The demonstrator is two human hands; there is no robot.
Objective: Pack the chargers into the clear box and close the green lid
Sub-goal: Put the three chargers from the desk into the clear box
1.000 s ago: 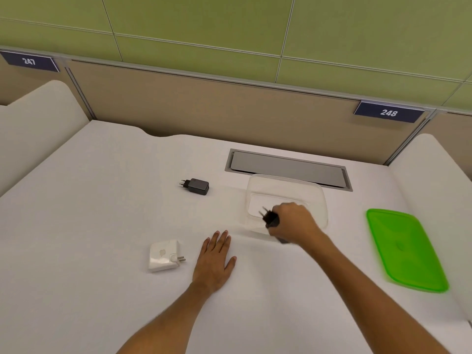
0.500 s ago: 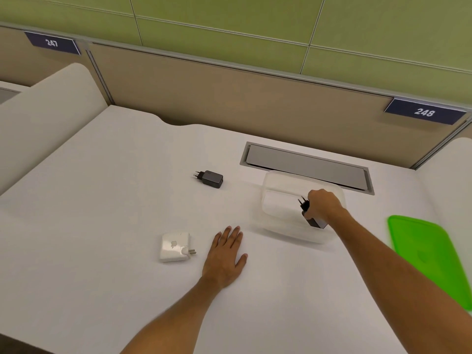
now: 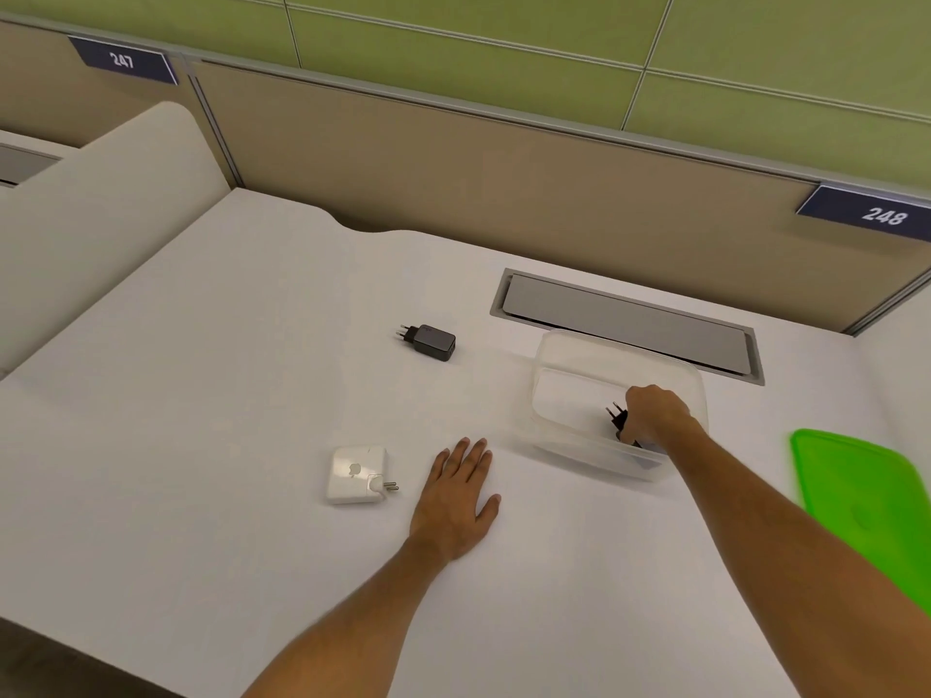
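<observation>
My right hand [image 3: 655,413] grips a black plug-in charger [image 3: 620,420] inside the clear plastic box [image 3: 564,355]; my left hand [image 3: 456,496] lies flat, fingers spread.

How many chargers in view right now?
3. A black charger lies loose on the table, a white charger sits beside the left hand, and a second black charger is in the right hand inside the clear box.

green lid [image 3: 866,501], clear box [image 3: 579,355], black charger [image 3: 430,341], white charger [image 3: 355,475]

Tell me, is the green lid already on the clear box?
No, the green lid lies on the table to the right of the open clear box.
</observation>
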